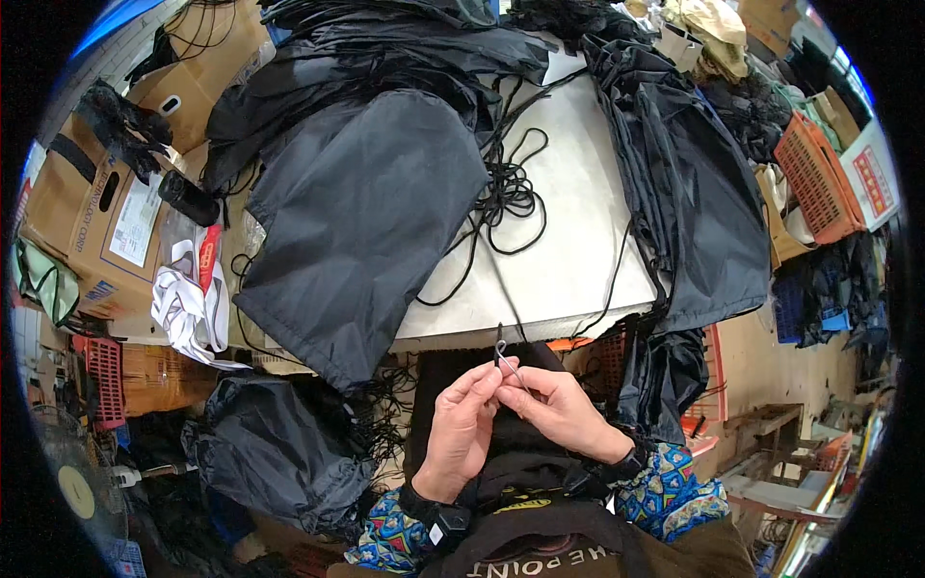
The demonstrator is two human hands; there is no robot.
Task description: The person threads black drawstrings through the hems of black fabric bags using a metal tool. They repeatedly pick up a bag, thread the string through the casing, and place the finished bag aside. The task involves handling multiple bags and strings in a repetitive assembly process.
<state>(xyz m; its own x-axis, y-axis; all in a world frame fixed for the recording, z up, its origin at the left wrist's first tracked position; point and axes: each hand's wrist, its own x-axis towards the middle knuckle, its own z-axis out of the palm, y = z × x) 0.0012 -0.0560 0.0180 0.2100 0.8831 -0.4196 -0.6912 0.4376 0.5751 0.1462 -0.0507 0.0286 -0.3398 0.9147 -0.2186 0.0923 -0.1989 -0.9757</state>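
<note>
Just off the table's near edge, my left hand [461, 424] and my right hand [562, 412] meet at the fingertips, both closed in a pinch. Between them stands a thin, bent, silvery piece [501, 348], like a wire hook or pin, with a dark cord end at its top. Its exact kind is too small to make out. The left fingers pinch the dark cord beside it; the right thumb and finger hold the silvery piece's lower part. Beyond, a black fabric bag [371, 207] lies flat on the table, with a tangle of black cord [515, 197] at its right.
The white tabletop [578, 193] carries black fabric piles [689, 193] on the right and at the back. Cardboard boxes [96, 217] and white straps [188, 299] are on the left. Black fabric [279, 453] hangs below. An orange crate [814, 178] stands far right.
</note>
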